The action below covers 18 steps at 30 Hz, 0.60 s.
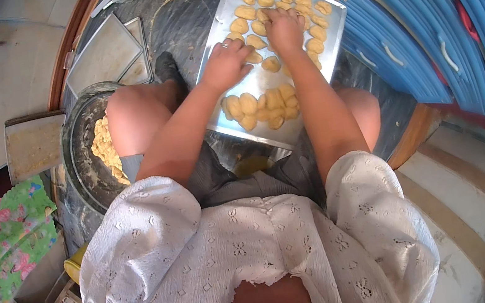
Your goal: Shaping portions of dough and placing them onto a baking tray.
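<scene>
A shiny metal baking tray (214, 87) lies tilted across my lap, with many yellow dough pieces (271, 64) spread over its far part. A cluster of dough pieces (261, 108) sits close together, touching, at its near end. My left hand (226, 65) rests palm down over pieces at the tray's left side, its thumb apart from the fingers and beside a piece. Farther in, my right hand (286, 29) reaches over the middle rows, fingers stretched and slightly bent onto the dough. Whatever lies beneath both palms is hidden.
At my left knee stands a large dark basin (77, 157) holding more yellow dough (105, 150). Flat trays (103, 56) lie on the dark floor at the far left. Blue plastic drawers (408, 45) stand at the right. A green flowered cloth (12, 223) hangs at the left.
</scene>
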Each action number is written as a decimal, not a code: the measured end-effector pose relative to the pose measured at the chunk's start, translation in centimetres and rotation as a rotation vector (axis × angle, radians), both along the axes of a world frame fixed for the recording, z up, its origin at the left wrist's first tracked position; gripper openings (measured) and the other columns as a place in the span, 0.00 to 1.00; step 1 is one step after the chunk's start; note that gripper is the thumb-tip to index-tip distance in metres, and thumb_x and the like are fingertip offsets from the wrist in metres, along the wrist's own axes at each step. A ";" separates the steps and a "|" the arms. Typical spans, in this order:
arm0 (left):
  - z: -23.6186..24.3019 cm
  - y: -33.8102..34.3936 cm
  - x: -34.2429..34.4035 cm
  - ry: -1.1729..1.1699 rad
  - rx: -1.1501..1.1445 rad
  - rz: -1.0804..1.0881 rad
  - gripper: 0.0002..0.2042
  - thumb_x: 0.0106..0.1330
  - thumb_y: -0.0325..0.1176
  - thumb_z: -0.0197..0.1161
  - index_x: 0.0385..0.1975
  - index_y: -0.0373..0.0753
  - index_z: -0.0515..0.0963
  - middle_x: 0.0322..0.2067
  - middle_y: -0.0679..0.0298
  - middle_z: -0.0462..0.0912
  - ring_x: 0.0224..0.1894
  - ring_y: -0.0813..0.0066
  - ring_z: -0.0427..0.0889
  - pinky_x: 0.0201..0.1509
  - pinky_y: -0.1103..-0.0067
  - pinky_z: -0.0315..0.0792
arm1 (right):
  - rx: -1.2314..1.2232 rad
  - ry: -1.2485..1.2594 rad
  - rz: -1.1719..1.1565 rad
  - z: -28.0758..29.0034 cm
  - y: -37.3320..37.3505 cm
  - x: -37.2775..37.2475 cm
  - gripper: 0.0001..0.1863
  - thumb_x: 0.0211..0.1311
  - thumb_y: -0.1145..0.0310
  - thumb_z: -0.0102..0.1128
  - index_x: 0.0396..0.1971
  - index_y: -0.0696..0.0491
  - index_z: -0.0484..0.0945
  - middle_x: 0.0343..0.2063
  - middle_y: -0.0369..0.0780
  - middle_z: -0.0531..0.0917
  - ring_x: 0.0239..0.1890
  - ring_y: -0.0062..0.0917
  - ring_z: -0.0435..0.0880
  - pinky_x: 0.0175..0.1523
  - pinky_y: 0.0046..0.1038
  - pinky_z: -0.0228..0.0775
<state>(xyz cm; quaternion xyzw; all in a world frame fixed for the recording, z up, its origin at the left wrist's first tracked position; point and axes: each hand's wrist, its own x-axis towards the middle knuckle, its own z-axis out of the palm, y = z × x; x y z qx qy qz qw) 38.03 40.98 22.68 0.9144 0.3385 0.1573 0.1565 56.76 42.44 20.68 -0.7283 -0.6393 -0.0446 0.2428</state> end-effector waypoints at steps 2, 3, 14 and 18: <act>-0.4 -0.1 0.2 -0.002 -0.010 -0.017 0.18 0.49 0.36 0.66 0.42 0.44 0.75 0.40 0.64 0.73 0.46 0.64 0.71 0.51 0.69 0.64 | -0.028 0.051 -0.041 -0.2 0.3 -0.2 0.12 0.50 0.69 0.53 0.35 0.46 0.80 0.34 0.35 0.81 0.42 0.29 0.73 0.50 0.36 0.56; -0.3 -0.1 0.2 0.000 -0.014 -0.009 0.18 0.49 0.36 0.66 0.42 0.44 0.75 0.40 0.64 0.73 0.46 0.64 0.71 0.51 0.69 0.64 | -0.056 0.102 -0.086 -0.3 0.3 -0.4 0.13 0.49 0.70 0.53 0.37 0.45 0.80 0.35 0.34 0.82 0.42 0.29 0.73 0.51 0.36 0.55; 8.2 0.6 -0.4 -0.278 0.001 0.027 0.14 0.54 0.35 0.64 0.41 0.41 0.75 0.37 0.61 0.75 0.41 0.64 0.74 0.47 0.70 0.67 | 0.065 0.154 -0.105 -0.3 0.3 0.2 0.10 0.47 0.70 0.57 0.31 0.44 0.80 0.33 0.33 0.81 0.41 0.29 0.74 0.49 0.35 0.55; 19.6 -5.8 -3.2 -0.881 -0.241 0.011 0.13 0.53 0.28 0.62 0.39 0.38 0.74 0.23 0.60 0.75 0.25 0.67 0.73 0.27 0.78 0.68 | 0.165 0.190 0.011 2.0 -1.3 0.2 0.08 0.47 0.69 0.57 0.30 0.45 0.80 0.32 0.33 0.80 0.40 0.29 0.74 0.47 0.35 0.57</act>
